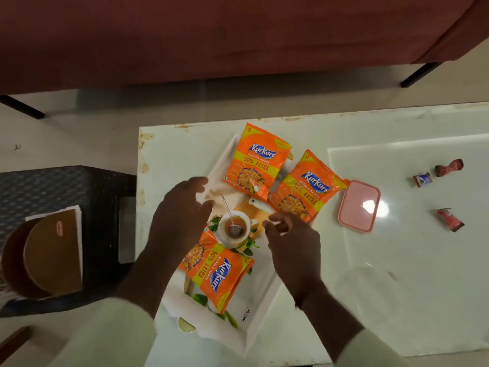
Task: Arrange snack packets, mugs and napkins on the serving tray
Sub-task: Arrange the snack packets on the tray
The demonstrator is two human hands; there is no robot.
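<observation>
Serving tray [260, 311] is holding three packets and a mug [234, 229]; left hand [180, 221] and right hand [291, 239] are hovering open, empty; avoid tipping the mug.

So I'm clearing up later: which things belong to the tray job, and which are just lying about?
Job: serving tray, three snack packets, mug holding a strainer.
Lying about: pink lidded box, crumpled wrappers.

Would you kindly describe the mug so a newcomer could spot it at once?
On the pale glass table lies a white rectangular serving tray. At its middle, among three orange snack packets, stands the white round mug, alone in holding brown liquid and a small metal strainer.
</observation>
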